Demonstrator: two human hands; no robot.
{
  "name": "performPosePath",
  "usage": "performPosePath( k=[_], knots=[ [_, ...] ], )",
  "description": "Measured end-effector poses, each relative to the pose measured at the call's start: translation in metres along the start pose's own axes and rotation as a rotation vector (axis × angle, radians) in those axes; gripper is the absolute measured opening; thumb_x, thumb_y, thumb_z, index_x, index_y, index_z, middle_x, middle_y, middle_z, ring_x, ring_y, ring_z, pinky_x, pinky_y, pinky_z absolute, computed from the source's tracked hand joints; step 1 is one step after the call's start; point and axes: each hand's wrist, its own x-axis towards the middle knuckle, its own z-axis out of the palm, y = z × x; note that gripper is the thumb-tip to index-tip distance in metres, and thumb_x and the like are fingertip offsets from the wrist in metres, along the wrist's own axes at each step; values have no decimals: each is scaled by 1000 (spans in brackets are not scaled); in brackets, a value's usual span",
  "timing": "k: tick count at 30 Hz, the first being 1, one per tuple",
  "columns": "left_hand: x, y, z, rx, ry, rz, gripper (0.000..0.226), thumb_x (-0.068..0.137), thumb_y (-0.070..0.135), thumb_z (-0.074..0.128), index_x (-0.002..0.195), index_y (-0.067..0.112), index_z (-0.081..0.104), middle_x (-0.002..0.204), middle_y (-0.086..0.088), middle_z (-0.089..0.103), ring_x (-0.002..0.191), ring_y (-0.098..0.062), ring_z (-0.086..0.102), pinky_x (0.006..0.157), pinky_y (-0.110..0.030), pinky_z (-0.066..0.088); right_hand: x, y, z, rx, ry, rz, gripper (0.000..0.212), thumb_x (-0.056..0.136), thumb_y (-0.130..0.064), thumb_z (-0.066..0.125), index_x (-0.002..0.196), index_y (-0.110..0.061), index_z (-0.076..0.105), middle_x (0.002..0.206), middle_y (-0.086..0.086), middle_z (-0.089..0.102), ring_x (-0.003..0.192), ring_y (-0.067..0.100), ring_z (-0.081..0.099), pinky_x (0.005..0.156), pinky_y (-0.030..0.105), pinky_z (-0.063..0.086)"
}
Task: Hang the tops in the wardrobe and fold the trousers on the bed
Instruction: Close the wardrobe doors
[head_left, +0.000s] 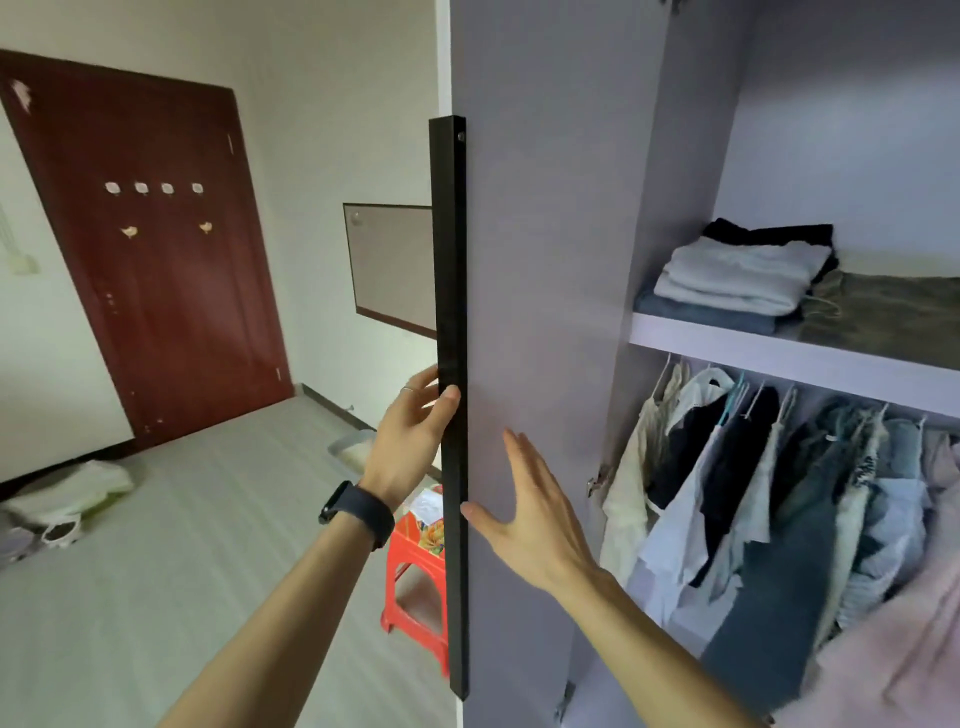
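My left hand (410, 436), a dark wristband (358, 512) on its wrist, grips the long black handle (451, 312) on the edge of the open wardrobe door (545, 260), thumb on the near side and fingers wrapped behind. My right hand (530, 509) lies flat, fingers straight, against the door's pale inner face just beside the handle. To the right, folded clothes (737, 275) sit on a shelf (779, 358) above hanging clothes (779, 493), and a red stool (415, 587) stands on the floor beyond the door.
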Motion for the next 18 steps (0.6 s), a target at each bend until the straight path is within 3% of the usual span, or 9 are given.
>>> performPosePath(
  k=[2,4,7,11,15,18],
  knots=[
    [6,-1,-11,-19,-89,-3,24,103,28,53,124,38,57,116,10,72,107,-5,68,97,-26,54,8,-6,7,-35,-20,30,102,85,-70,57,158,-37,-7,169,-9,-1,154,19,15,117,41,34],
    [9,-2,-16,-28,-147,17,27,102,24,54,128,29,60,114,8,74,109,-11,69,99,-31,54,11,-8,10,-55,-8,21,102,86,-70,57,158,-35,-5,169,-8,3,153,19,19,116,39,35],
    [8,1,-10,-41,-217,42,29,97,29,62,126,27,66,111,1,75,110,-17,69,101,-40,52,5,-4,-1,-38,87,13,97,85,-69,58,157,-34,4,165,-7,23,144,16,38,110,34,42],
    [-2,10,35,-84,-328,141,34,87,31,73,120,22,71,112,4,75,105,-15,70,94,-34,56,-26,22,-40,2,172,40,94,80,-74,61,155,-39,17,150,-11,48,131,5,52,105,31,48],
    [-12,10,106,-59,-360,278,46,74,54,78,118,44,71,129,19,62,121,-3,58,100,-22,48,-67,54,-88,31,229,79,80,81,-71,63,149,-47,27,133,-29,56,119,-14,52,98,10,44],
    [-6,5,159,182,-506,441,53,83,73,56,134,63,46,151,25,39,140,2,34,113,-19,31,-100,86,-115,67,390,189,58,86,-60,64,137,-45,41,114,-37,61,105,-13,60,86,7,48]
  ],
)
